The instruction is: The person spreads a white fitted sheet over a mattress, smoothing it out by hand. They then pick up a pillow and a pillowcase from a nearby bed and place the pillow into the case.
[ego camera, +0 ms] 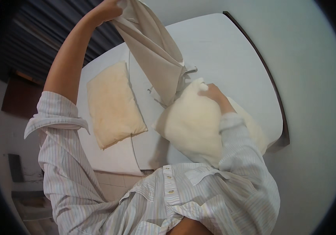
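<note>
High at the upper left, my left hand (pixel 109 11) grips one end of a beige cloth (pixel 153 50) that looks like a pillowcase. The cloth hangs in long folds down to the middle of the bed, its lower end bunched beside a cream pillow (pixel 191 123). My right hand (pixel 213 94) has hold of the pillow's upper corner, which is pinched up. This pillow rests tilted near my body, and my right sleeve covers part of it. More cream padding (pixel 253 126) shows behind that sleeve; whether it is the same pillow cannot be told.
A second, yellowish pillow (pixel 115 105) lies flat on the left half of the bed (pixel 212 41), which has a white covering. A dark headboard (pixel 262 55) stands along the right edge by a pale wall (pixel 312 97). Dark curtains (pixel 47 32) hang at the upper left.
</note>
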### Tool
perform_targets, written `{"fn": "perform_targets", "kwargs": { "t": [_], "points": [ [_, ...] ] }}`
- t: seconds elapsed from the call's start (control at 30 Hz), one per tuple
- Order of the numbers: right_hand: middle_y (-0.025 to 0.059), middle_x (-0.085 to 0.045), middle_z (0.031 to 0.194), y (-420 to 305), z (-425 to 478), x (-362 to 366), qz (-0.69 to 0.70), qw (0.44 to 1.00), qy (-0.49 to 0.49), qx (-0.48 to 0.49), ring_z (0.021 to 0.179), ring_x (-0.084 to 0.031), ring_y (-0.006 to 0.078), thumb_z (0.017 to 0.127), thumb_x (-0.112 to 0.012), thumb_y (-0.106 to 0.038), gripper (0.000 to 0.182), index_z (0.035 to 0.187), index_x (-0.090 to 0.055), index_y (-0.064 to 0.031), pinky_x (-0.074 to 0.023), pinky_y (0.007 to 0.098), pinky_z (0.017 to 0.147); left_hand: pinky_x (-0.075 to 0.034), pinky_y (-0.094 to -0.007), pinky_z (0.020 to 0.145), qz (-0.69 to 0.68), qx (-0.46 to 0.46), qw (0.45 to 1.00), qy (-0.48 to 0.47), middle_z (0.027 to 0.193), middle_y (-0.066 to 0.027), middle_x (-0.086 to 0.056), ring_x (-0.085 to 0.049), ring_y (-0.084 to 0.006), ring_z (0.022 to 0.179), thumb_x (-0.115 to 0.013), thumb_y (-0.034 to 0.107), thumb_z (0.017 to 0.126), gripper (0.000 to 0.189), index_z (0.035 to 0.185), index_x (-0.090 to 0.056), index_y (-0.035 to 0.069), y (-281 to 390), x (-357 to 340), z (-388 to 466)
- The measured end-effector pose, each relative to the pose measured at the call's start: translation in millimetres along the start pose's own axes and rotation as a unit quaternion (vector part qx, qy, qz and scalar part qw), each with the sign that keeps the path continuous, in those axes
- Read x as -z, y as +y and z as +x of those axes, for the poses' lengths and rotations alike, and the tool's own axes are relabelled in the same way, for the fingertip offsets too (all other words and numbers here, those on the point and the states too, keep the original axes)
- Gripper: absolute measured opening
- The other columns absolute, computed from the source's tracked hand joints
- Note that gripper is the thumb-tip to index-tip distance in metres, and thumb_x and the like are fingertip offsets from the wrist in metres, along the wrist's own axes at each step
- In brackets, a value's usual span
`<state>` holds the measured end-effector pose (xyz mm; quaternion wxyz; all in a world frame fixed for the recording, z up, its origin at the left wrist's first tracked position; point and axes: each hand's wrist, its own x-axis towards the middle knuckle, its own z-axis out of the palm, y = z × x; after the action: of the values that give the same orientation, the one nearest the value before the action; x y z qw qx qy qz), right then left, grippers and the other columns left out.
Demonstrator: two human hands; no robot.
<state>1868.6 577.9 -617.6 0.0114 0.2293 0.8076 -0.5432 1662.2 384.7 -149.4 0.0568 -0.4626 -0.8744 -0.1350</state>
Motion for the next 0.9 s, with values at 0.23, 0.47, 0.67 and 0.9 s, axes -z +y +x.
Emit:
{"fn": "perform_targets", "kwargs": {
  "t": [0.23, 0.47, 0.67, 0.9],
  "points": [
    [0.0027, -0.066, 0.086, -138, -190, 66, 0.248, 0.964, -0.025, 0.093, 0.080, -0.060, 0.0115, 0.076, -0.075, -0.008, 0.023, 0.095, -0.068, 0.0016, -0.0499, 0.0288, 0.075, -0.031, -0.0375, 0.110, 0.084, -0.073, 0.990, -0.088, 0.135, -0.0276, -0.046, -0.039, -0.0382, 0.131, -0.043, -0.008, 0.071, 0.076, 0.145, -0.029, 0.002, 5, 2, 23],
    [0.0056, -0.065, 0.105, -223, -278, 80, 0.296, 0.942, 0.014, 0.158, 0.093, -0.061, 0.0149, 0.076, -0.076, -0.007, 0.052, 0.123, -0.056, 0.0012, -0.0498, 0.0293, 0.084, -0.048, -0.0411, 0.089, 0.082, -0.378, 0.917, -0.094, 0.142, -0.0189, -0.040, -0.054, -0.0389, 0.111, -0.057, -0.010, 0.068, 0.074, 0.138, -0.036, 0.004, 147, -88, -58],
    [0.0080, -0.063, 0.115, -240, -285, 111, 0.335, 0.919, 0.115, 0.177, 0.099, -0.060, 0.0183, 0.077, -0.078, -0.018, 0.052, 0.122, -0.059, -0.0009, -0.0481, 0.0334, 0.087, -0.055, -0.0377, 0.080, -0.042, -0.613, 0.780, 0.116, 0.136, -0.0215, -0.047, -0.062, -0.0358, 0.104, -0.062, -0.005, 0.071, 0.046, 0.113, -0.046, 0.000, 122, -53, -99],
    [0.0156, -0.064, 0.112, -219, -272, 152, 0.488, 0.856, 0.146, 0.089, 0.099, -0.063, 0.0219, 0.087, -0.062, -0.010, 0.034, 0.117, -0.058, 0.0054, -0.0535, 0.0333, 0.081, -0.053, -0.0359, 0.056, -0.019, -0.457, 0.853, 0.250, 0.111, -0.0204, -0.061, -0.061, -0.0322, 0.071, -0.060, -0.007, 0.071, 0.042, 0.112, -0.052, 0.002, -29, -131, -167]
  ]
}}
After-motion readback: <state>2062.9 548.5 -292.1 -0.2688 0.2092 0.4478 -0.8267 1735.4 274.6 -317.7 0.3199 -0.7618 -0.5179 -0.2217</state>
